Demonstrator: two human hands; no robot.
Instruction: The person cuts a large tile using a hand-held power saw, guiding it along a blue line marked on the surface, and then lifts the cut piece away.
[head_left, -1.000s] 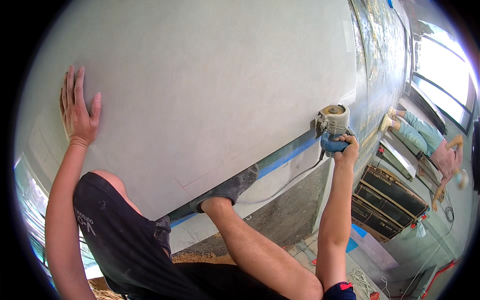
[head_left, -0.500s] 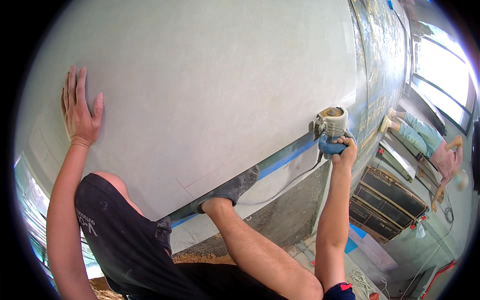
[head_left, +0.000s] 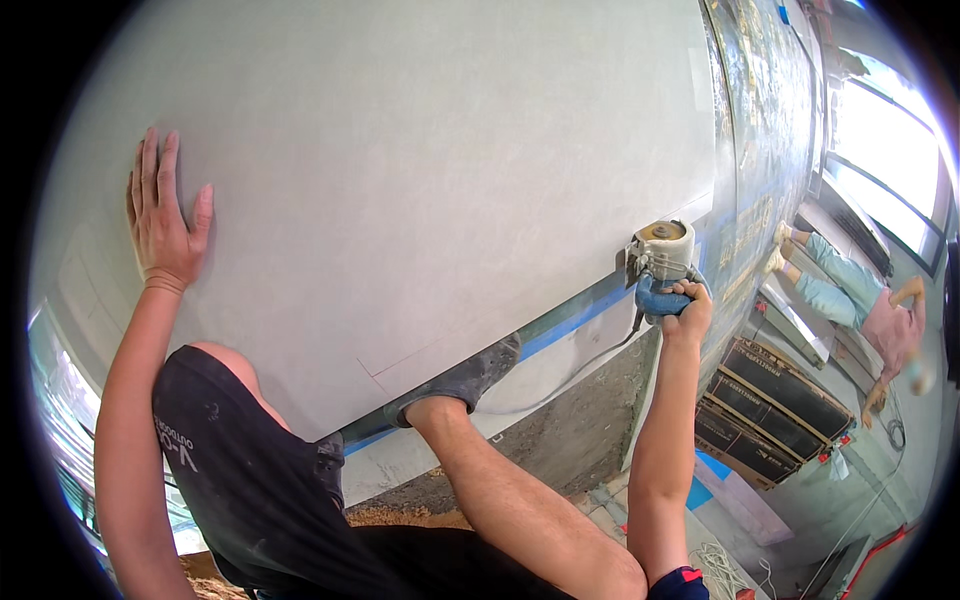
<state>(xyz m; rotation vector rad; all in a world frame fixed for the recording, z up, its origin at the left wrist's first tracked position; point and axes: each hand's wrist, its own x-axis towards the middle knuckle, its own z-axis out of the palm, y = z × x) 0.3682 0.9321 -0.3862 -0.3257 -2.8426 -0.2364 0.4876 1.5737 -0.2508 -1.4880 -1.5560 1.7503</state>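
A large pale grey slab (head_left: 430, 180) fills the middle of the view, with thin reddish lines (head_left: 385, 370) drawn near its front edge. My left hand (head_left: 168, 225) lies flat on its left part, fingers stretched out. At the right front corner, a handheld cutting saw (head_left: 662, 250) with a blue handle and a round light-coloured motor housing stands at the slab's edge. My right hand (head_left: 690, 308) is wrapped round its handle. The blade is mostly hidden by the guard. A cord (head_left: 590, 362) runs from the saw toward my foot.
My shoe (head_left: 470, 375) is by the slab's front edge, over a blue strip (head_left: 580, 325). Black cartons (head_left: 770, 400) stand to the right. Beyond them is another person (head_left: 865, 290) in a pink top. A coiled cable (head_left: 720, 570) lies at the lower right.
The saw and my right hand have shifted very slightly left and nearer along the slab's edge. My left hand stays flat on the slab. The other person's feet have moved slightly.
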